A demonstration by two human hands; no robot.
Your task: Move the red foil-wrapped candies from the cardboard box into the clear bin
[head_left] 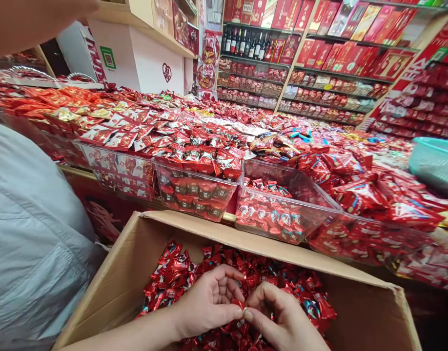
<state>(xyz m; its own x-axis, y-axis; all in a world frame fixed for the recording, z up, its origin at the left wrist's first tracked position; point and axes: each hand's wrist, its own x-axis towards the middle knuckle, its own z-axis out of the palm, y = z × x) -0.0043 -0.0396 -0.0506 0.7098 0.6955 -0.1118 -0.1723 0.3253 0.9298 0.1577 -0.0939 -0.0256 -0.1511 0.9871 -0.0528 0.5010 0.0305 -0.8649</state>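
Observation:
My left hand (207, 304) and my right hand (280, 312) meet above an open cardboard box (129, 273). Between the fingertips of both is a small red wrapped candy (239, 303), mostly hidden by the fingers. The left thumb and fingers pinch one side of it. On the other side, the right thumb and forefinger close on its end. Loose red wrapped candies (173, 265) with white and blue prints fill the box bottom under and around my hands.
Behind the box stand clear plastic bins (196, 195) heaped with wrapped sweets; one bin (282, 209) is only partly filled. A person in a light shirt (33, 234) stands close at left, an arm (37, 19) reaching across above. A turquoise basket (436, 163) sits right.

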